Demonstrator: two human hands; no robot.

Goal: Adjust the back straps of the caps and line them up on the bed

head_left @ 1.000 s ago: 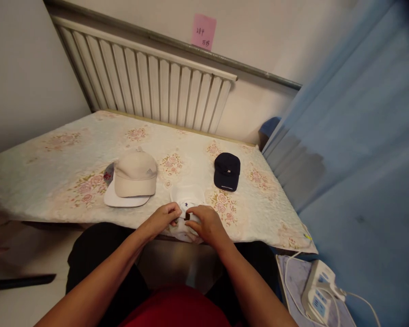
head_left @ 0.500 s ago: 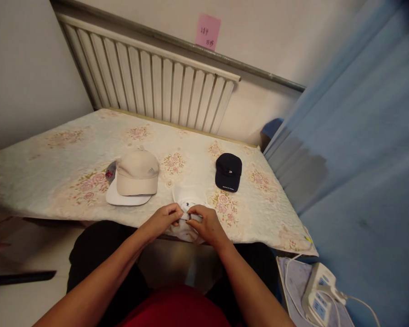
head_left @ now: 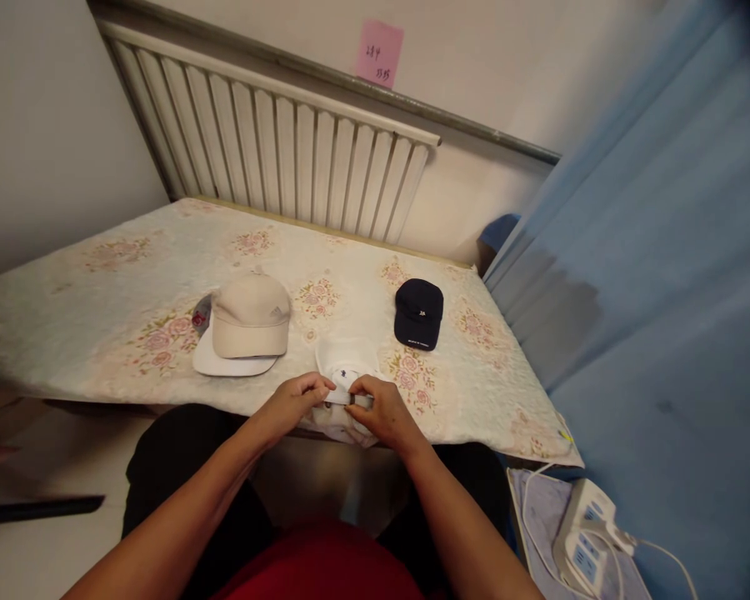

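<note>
A white cap [head_left: 345,367] with a small dark logo lies at the near edge of the flowered table [head_left: 100,283], its back hanging over the edge. My left hand [head_left: 300,402] and my right hand [head_left: 378,408] both pinch the cap's rear strap, fingers closed, thumbs close together. A beige cap [head_left: 250,315] rests on top of a white cap brim [head_left: 225,365] to the left. A navy cap [head_left: 418,312] lies to the right, further back.
A white radiator [head_left: 275,142] lines the wall behind the table, with a pink note [head_left: 380,53] above it. A blue curtain [head_left: 650,250] hangs at the right. A white power strip [head_left: 584,550] lies on the floor at lower right.
My right hand has slid a little left and up along the white cap's strap, covering the dark buckle seen earlier. The left hand stays put.
</note>
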